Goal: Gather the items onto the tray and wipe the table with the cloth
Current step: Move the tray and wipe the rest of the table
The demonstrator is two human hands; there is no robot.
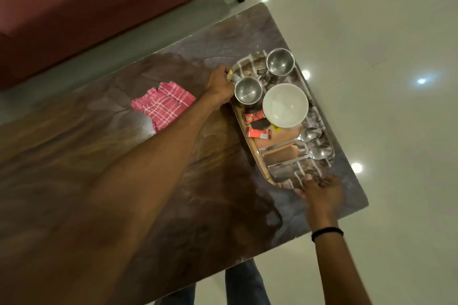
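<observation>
Tray (282, 174) on glossy marble table (235, 208); left grip (220, 84) clutching its rim, right grip (320, 190) unclear.

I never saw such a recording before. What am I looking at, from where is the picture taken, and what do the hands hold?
There is no machine: a person works with bare hands, and one camera on the head looks down at them. On the table stands a tray with two steel cups, a white bowl, spoons and two red sachets. A pink checked cloth lies beside it. The left hand is curled at the tray's far rim, by one cup's handle; which it holds is hidden. The right hand, blurred, is at the near rim, fingers spread.
</observation>
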